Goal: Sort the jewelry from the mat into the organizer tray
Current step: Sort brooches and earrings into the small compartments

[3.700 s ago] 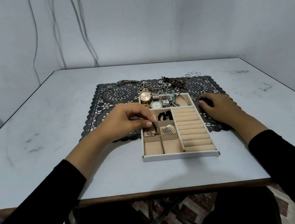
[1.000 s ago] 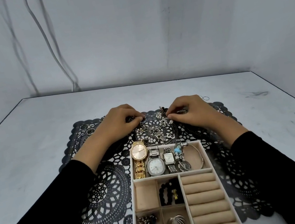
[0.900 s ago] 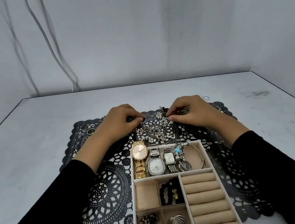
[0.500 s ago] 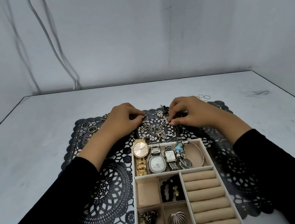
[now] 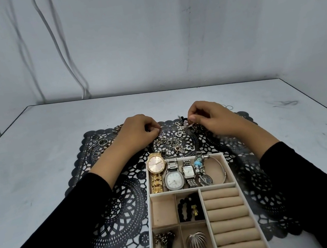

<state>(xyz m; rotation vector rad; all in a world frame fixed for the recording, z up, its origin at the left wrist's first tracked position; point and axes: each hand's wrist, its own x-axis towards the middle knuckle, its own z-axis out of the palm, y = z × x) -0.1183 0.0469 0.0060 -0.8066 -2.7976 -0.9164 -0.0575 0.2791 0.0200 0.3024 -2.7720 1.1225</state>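
- A cluster of silver rings [image 5: 98, 145] lies loose at the far left corner of the black lace mat [image 5: 112, 209], which is spread on the table [image 5: 35, 168].
- The left hand [image 5: 138, 133] has its fingers curled and pinches a thin chain at the left side of the tangle.
- The necklace tangle [image 5: 174, 142], chains with pearls and heart charms, sits mid-mat, just beyond the tray's far wall. It looks light, limp and quick to snag. It is probably best taken by one strand near an end and teased out, not tugged.
- The organizer tray [image 5: 151, 224] lies toward the table's near edge. It holds watches [image 5: 173, 180] in the far compartment, and its ring rolls [image 5: 228, 213] are bare.
- The right hand [image 5: 214, 120] pinches a beaded strand at the tangle's right side. The two hands are apart, with the heap between them.
- Thin hoops [image 5: 229, 107] rest on the table past the mat's far right corner.
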